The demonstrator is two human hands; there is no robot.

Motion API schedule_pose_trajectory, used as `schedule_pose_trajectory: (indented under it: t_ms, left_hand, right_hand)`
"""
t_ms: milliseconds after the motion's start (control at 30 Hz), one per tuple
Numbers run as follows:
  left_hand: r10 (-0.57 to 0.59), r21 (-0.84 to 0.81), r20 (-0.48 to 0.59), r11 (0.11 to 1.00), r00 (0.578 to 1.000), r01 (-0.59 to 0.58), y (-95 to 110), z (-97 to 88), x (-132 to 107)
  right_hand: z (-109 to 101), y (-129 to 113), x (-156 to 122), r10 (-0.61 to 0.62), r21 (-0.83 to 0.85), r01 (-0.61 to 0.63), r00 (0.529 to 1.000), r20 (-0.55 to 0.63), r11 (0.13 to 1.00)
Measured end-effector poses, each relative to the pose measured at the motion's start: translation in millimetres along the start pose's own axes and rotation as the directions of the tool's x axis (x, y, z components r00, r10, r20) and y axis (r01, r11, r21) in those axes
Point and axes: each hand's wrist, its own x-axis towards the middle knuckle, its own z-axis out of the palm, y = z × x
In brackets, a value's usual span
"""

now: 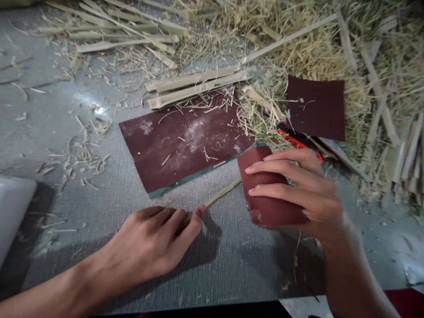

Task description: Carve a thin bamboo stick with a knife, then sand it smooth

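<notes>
Between finger and thumb my left hand grips a thin bamboo stick, which slants up to the right over the grey tabletop. My right hand holds a folded piece of reddish-brown sandpaper, fingers laid across its top. The stick's far end disappears at the sandpaper's left edge; whether it is wrapped or only covered, I cannot tell. Behind both hands lies a larger dark red sandpaper sheet, dusted with pale powder and bits of shaving, with a green edge under its front side.
Two split bamboo strips rest along the sheet's back edge. Shavings are heaped at the back right, beside a small sandpaper square and a red-and-black tool partly hidden. More strips lie back left; a white object stands left.
</notes>
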Motion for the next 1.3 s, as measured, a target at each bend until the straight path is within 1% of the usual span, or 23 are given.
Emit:
schedule_pose_trajectory:
  t_ms: [100,200,300,333,367,400,467,500,533,600,667,733,800,900,967,1033,1067,1100,1133,1200,1233,1267,1300]
  left_hand:
    - [-0.003,0.006,0.011,1.000,1.000,0.003,0,0.4,0]
    - [-0.004,0.013,0.019,1.000,1.000,0.004,0,1.7,0]
    - [-0.006,0.019,0.007,1.000,1.000,0.006,1,3.8,-3]
    - [-0.013,0.024,0.006,1.000,1.000,0.013,1,4.5,-3]
    - [-0.019,0.031,0.010,0.999,1.000,0.019,2,5.0,-4]
    - [-0.025,0.039,0.017,0.999,1.000,0.025,2,5.3,-5]
    - [-0.020,0.043,0.025,0.999,0.999,0.019,2,5.2,-6]
    - [-0.013,0.038,0.023,0.999,1.000,0.012,2,4.9,-5]
    - [-0.004,0.031,0.018,1.000,1.000,0.003,1,4.4,-5]
    - [0.001,0.025,-0.003,1.000,1.000,-0.001,1,3.5,-4]
    - [0.003,0.022,0.002,1.000,1.000,-0.003,0,2.7,-3]
    - [0.009,0.010,0.015,1.000,1.000,-0.009,0,2.4,-2]
    - [0.008,-0.004,0.018,1.000,1.000,-0.008,1,2.6,-2]
    - [0.004,-0.012,0.006,1.000,1.000,-0.004,0,3.2,-3]
    - [0.010,-0.005,-0.003,1.000,1.000,-0.010,0,3.5,-4]
    - [0.015,0.003,-0.007,1.000,1.000,-0.015,0,3.6,-4]
    - [0.017,0.004,-0.008,1.000,1.000,-0.016,0,3.4,-3]
    - [0.019,0.003,-0.004,1.000,1.000,-0.019,0,3.1,-3]
    - [0.021,0.002,0.000,1.000,1.000,-0.021,0,2.7,-3]
    - [0.021,-0.008,0.014,1.000,1.000,-0.021,0,1.8,-2]
    - [0.021,-0.013,0.015,1.000,1.000,-0.020,0,1.4,-2]
    - [0.018,-0.017,0.017,1.000,1.000,-0.017,0,1.1,-2]
    - [0.016,-0.018,0.019,1.000,1.000,-0.015,0,1.0,-2]
  right_hand:
    - [-4,1,0,0.040,-0.035,-0.040,0.999,0.023,0.999]
    - [-6,3,0,0.047,0.004,-0.047,0.999,-0.017,0.999]
    - [-2,4,-2,0.006,0.099,0.005,0.994,-0.113,0.995]
    - [1,3,-4,0.041,0.126,-0.018,0.983,-0.181,0.992]
    - [3,2,-6,0.119,0.150,-0.083,0.961,-0.250,0.985]
    - [6,1,-7,0.225,0.172,-0.175,0.917,-0.329,0.969]
    - [9,-2,-8,0.433,0.229,-0.367,0.776,-0.460,0.901]
    - [9,-4,-8,0.509,0.263,-0.436,0.719,-0.473,0.861]
    - [9,-5,-7,0.562,0.299,-0.476,0.685,-0.464,0.827]
    - [8,-4,-5,0.620,0.370,-0.499,0.665,-0.417,0.784]
    - [7,-1,-4,0.639,0.437,-0.479,0.669,-0.381,0.762]
    - [7,2,-3,0.623,0.513,-0.404,0.682,-0.382,0.757]
    - [6,4,-3,0.592,0.595,-0.331,0.741,-0.317,0.732]
    - [2,2,-1,0.471,0.605,-0.291,0.867,-0.161,0.742]
    - [1,0,0,0.425,0.561,-0.331,0.904,-0.041,0.759]
    - [2,-1,0,0.433,0.519,-0.401,0.899,0.064,0.755]
    - [3,-2,0,0.463,0.487,-0.433,0.884,0.067,0.758]
    - [6,-2,-1,0.494,0.449,-0.448,0.869,0.016,0.773]
    - [8,-1,-3,0.516,0.408,-0.448,0.853,-0.071,0.796]
    - [14,1,-6,0.537,0.343,-0.444,0.804,-0.256,0.828]
    - [16,1,-7,0.542,0.329,-0.446,0.779,-0.315,0.832]
    - [17,2,-8,0.548,0.321,-0.455,0.767,-0.333,0.831]
    - [18,2,-9,0.546,0.302,-0.464,0.778,-0.312,0.833]
